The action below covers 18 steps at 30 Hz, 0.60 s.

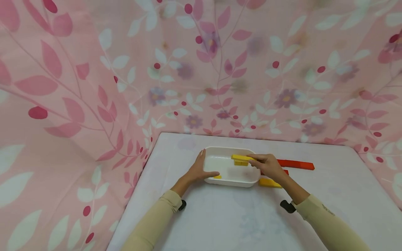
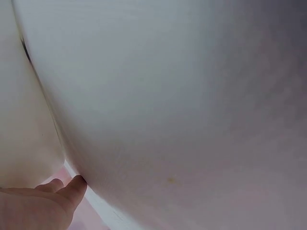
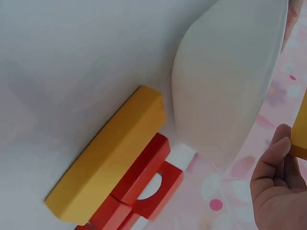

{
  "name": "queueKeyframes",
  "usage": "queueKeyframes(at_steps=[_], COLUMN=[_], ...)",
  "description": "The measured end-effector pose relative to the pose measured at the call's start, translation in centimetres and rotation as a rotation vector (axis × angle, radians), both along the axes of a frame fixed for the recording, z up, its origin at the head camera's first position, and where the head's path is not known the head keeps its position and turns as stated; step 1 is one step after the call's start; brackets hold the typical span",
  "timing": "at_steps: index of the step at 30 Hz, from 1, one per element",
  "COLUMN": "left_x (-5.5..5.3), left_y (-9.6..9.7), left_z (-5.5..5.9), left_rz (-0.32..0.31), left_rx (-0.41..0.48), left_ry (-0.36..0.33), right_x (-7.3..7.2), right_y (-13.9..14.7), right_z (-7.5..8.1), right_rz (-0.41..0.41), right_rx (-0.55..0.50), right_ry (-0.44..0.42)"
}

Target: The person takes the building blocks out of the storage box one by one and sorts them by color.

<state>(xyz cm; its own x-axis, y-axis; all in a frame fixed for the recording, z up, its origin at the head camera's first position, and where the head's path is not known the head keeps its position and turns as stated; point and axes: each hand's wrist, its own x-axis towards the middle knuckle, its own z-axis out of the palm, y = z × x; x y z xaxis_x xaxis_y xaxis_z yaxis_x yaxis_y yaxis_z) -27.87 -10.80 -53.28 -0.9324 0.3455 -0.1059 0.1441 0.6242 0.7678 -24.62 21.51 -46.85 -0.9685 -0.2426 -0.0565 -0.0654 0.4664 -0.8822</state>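
Note:
A white rectangular tub sits on the table. My left hand lies along its left end, fingers extended at the rim and thumb stretched over the near left corner. Beside that thumb shows a bit of a yellow piece inside the tub. Over the tub's right half, my right hand pinches a long yellow block by its right end, thumb against fingers. Another yellow block shows just under it in the head view. The right wrist view catches the pinched block's end at its right edge.
Right of the tub lie a long yellow block and several red blocks, one with a round arch cutout. A long red bar lies farther right. Pink floral cloth hangs behind the white-covered table.

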Motion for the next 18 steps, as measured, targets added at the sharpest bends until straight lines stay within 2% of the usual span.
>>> queueKeyframes(at_steps=[8,14,18], left_x=[0.1,0.1,0.0], left_y=[0.1,0.0,-0.2], left_z=[-0.5,-0.2,0.0], left_rz=[-0.005,0.007,0.008], left_rx=[0.009,0.001,-0.008], left_ry=[-0.006,-0.009,-0.013], right_x=[1.1,2.5,4.0], right_y=[2.2,4.9,7.2], right_z=[-0.5,-0.8,-1.3], right_rz=[-0.04,-0.083,-0.124], right_rx=[0.078,0.118,0.15], right_ry=[0.119,0.136,0.164])
